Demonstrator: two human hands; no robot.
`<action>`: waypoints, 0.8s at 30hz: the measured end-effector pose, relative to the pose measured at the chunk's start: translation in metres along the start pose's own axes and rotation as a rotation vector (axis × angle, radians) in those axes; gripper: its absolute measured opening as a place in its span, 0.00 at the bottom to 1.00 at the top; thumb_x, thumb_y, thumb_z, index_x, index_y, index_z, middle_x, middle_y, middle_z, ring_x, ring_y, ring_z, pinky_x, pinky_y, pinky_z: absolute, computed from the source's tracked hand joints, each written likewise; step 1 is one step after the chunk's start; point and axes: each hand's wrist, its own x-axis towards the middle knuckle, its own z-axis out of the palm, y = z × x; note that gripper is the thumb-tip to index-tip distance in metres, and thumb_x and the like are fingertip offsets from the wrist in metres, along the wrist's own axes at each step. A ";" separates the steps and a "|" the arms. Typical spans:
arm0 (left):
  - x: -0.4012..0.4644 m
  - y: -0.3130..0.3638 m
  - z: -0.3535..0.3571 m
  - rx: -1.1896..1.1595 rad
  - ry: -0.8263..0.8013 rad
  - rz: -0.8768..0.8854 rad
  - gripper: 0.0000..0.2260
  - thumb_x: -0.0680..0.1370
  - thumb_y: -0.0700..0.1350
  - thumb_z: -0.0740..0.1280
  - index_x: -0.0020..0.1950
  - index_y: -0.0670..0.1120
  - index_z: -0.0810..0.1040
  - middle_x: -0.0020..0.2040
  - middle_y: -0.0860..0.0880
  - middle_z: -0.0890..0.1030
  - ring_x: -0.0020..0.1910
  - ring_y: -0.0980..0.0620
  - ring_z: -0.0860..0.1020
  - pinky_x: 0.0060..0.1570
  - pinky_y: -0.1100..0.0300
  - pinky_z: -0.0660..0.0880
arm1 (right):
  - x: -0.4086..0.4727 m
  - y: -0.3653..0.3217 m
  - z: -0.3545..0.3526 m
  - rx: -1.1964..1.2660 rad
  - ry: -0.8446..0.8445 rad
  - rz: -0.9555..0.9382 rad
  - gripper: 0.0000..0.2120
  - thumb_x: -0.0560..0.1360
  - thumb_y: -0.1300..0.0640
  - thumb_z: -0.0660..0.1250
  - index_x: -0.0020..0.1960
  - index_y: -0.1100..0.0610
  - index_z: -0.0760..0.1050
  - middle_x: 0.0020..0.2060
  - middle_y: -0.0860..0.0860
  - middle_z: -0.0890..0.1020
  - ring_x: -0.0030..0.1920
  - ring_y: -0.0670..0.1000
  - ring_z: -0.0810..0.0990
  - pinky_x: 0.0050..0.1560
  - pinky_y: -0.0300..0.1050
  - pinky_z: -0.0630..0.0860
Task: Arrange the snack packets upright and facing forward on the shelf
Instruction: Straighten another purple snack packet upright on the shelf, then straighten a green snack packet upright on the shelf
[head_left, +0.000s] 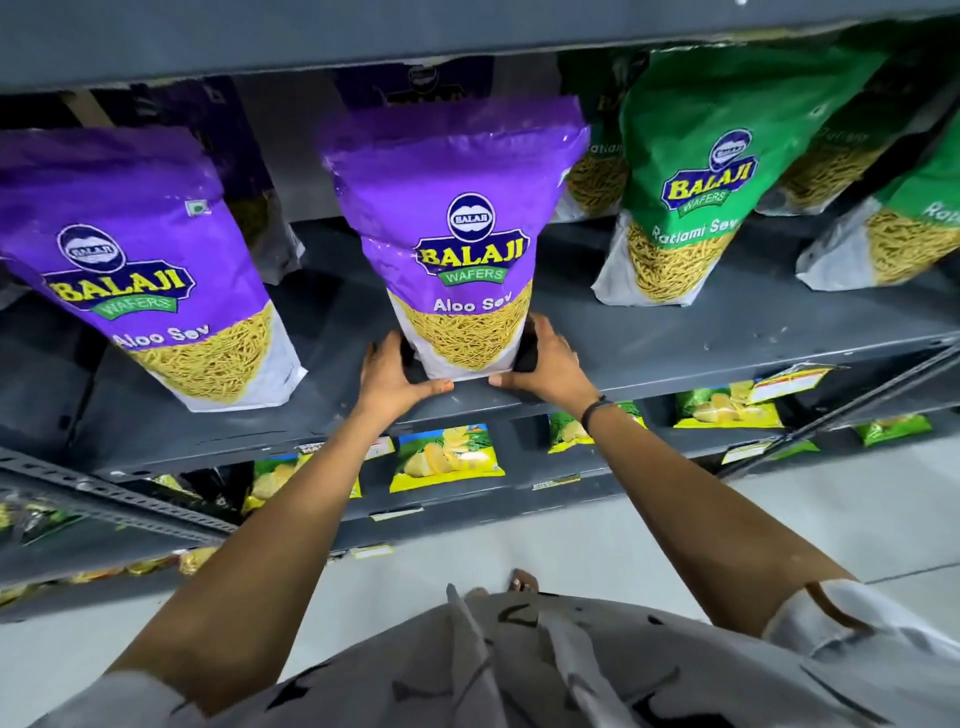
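A purple Aloo Sev packet (457, 228) stands upright with its front towards me at the middle of the grey shelf (675, 353), near the front edge. My left hand (395, 379) grips its lower left corner and my right hand (545, 364) grips its lower right corner. A second purple Aloo Sev packet (145, 270) stands to the left, front out and leaning a little. A green Ratlami Sev packet (691, 187) stands to the right, tilted. More green packets (904, 228) sit further right and behind it.
The shelf above (363, 36) hangs low over the packet tops. Dark purple packets (249, 156) stand at the back of the shelf. Lower shelves hold small yellow-green chip packets (447, 457). A slotted metal upright (104, 499) runs along the lower left.
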 end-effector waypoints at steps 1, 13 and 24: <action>-0.005 -0.002 0.001 -0.051 0.047 0.008 0.37 0.61 0.45 0.79 0.65 0.40 0.67 0.64 0.40 0.74 0.65 0.41 0.70 0.64 0.52 0.67 | -0.004 0.003 -0.003 0.032 0.002 -0.020 0.46 0.61 0.47 0.78 0.72 0.55 0.59 0.67 0.54 0.74 0.68 0.56 0.71 0.68 0.56 0.68; -0.064 0.077 0.107 -0.271 0.025 0.263 0.14 0.75 0.39 0.66 0.60 0.40 0.75 0.59 0.45 0.79 0.61 0.47 0.76 0.62 0.66 0.67 | -0.029 0.091 -0.086 0.440 0.611 0.134 0.49 0.62 0.43 0.76 0.75 0.56 0.55 0.66 0.48 0.63 0.72 0.50 0.62 0.75 0.53 0.60; 0.061 0.171 0.185 -0.262 -0.086 0.018 0.50 0.66 0.46 0.77 0.76 0.46 0.46 0.77 0.45 0.57 0.75 0.46 0.60 0.73 0.51 0.61 | 0.042 0.129 -0.182 0.482 0.083 0.018 0.46 0.65 0.68 0.75 0.73 0.61 0.50 0.73 0.57 0.62 0.74 0.56 0.62 0.73 0.53 0.63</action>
